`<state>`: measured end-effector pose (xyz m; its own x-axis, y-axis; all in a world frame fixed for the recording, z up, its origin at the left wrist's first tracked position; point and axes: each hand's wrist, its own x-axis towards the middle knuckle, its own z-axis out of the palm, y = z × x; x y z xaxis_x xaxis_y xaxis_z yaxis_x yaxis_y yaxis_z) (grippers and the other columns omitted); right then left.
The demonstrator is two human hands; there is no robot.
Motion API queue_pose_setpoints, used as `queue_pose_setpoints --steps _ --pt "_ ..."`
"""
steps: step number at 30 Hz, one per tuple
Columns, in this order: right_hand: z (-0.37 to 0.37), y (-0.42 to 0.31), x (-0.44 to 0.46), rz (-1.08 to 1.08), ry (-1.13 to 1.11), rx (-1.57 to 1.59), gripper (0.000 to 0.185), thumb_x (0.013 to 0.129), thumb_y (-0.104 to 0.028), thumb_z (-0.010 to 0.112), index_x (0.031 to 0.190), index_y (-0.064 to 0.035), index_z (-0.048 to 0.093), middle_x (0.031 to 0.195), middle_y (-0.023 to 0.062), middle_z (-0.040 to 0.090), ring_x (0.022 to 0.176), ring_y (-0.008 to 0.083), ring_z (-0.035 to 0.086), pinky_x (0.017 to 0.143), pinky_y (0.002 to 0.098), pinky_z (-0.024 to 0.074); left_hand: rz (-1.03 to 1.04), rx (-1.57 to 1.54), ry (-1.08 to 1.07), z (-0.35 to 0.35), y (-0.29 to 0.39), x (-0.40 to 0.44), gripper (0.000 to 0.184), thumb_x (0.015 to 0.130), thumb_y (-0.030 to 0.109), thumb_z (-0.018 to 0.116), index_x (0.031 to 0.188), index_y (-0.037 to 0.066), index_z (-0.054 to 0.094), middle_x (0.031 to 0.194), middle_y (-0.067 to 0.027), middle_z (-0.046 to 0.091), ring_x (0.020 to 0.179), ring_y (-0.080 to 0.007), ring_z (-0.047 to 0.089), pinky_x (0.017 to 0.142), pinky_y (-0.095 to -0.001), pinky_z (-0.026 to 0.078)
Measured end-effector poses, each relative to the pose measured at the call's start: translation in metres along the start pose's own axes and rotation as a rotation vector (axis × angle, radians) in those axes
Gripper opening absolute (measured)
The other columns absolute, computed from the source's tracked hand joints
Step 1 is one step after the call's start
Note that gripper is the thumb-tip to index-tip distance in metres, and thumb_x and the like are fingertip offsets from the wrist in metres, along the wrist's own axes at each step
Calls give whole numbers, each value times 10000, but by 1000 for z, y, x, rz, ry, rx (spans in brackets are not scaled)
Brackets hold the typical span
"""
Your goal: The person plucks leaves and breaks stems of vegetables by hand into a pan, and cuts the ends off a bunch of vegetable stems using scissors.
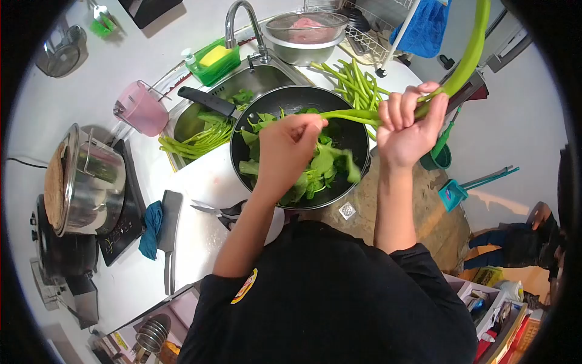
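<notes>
A long, thick green vegetable stem [357, 114] stretches between my two hands above the dark frying pan [238, 159]. My left hand [286, 151] is closed in a pinch on its thin end, over the pan. Wrapped round the stem farther along, my right hand [407, 127] holds it beyond the pan's right rim, and the rest curves up to the top of the view. Loose green leaves [324, 162] and cut pieces lie in the pan. More leafy stems [203, 134] fill part of the sink, and a pile of stems [351, 85] rests on the counter behind the pan.
Kitchen scissors [221, 210] and a cleaver [170, 233] lie left of my left arm. A steel pot [100, 188] stands on the cooktop. A strainer-covered bowl [306, 45] sits behind the faucet [254, 36]. Another person [515, 242] is at far right.
</notes>
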<state>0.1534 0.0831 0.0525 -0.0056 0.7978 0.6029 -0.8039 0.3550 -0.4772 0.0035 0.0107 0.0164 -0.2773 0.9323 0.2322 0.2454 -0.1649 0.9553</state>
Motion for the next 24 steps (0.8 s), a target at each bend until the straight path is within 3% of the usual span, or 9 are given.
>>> queue_pose_setpoints --steps 1,5,8,11,12,15,17,21,24 --pt "4 5 -5 6 83 -1 264 982 -328 325 927 -90 426 494 -23 248 386 63 173 367 215 166 -21 -121 62 1 -5 3 188 835 138 605 894 -28 671 669 -12 584 574 -54 494 529 -197 381" --pt "9 11 -22 30 204 -105 257 982 -327 333 919 -91 413 499 -21 242 388 63 183 365 209 174 -86 -620 332 -16 -32 25 211 844 142 594 915 -46 661 737 -13 594 599 -42 486 545 -174 380" --pt "-3 3 -12 69 222 -209 234 980 -306 344 953 -86 417 543 -10 286 419 68 234 385 208 212 -126 -465 171 -46 -27 25 183 835 109 606 942 -27 663 784 -6 597 634 -42 505 560 -169 392" --pt "-7 2 -3 109 204 -179 230 978 -298 349 977 -78 416 584 4 322 453 75 267 416 214 248 -25 196 -39 -55 -19 21 197 801 72 636 987 16 665 814 -7 607 676 -50 528 578 -181 416" --pt "-8 3 -3 123 164 -208 241 980 -299 344 985 -68 412 610 16 347 478 84 299 452 227 285 165 289 -8 -45 -10 17 242 770 56 662 1011 69 669 833 -23 618 692 -70 547 589 -202 439" --pt "4 8 -3 159 142 -233 250 978 -278 341 1029 -51 430 614 19 342 518 101 306 476 239 286 427 364 -10 -11 4 10 263 759 80 674 1021 96 669 898 -63 632 686 -119 573 594 -229 459" --pt "7 10 -4 171 105 -209 242 978 -279 350 1026 -52 416 664 32 378 556 119 351 532 268 335 398 307 -68 13 22 2 257 771 96 669 1028 94 663 937 -96 627 699 -169 600 600 -261 478" --pt "14 10 -1 122 122 -174 198 975 -262 380 1000 -66 397 710 48 422 559 138 396 562 306 389 661 387 75 36 10 8 232 760 90 675 990 65 659 860 -99 629 719 -227 614 590 -306 484" --pt "10 4 -1 87 86 -126 159 971 -232 393 983 -74 383 734 54 426 562 145 402 567 315 397 603 345 127 36 18 2 179 759 56 667 937 48 669 801 -96 627 688 -216 613 592 -297 476"
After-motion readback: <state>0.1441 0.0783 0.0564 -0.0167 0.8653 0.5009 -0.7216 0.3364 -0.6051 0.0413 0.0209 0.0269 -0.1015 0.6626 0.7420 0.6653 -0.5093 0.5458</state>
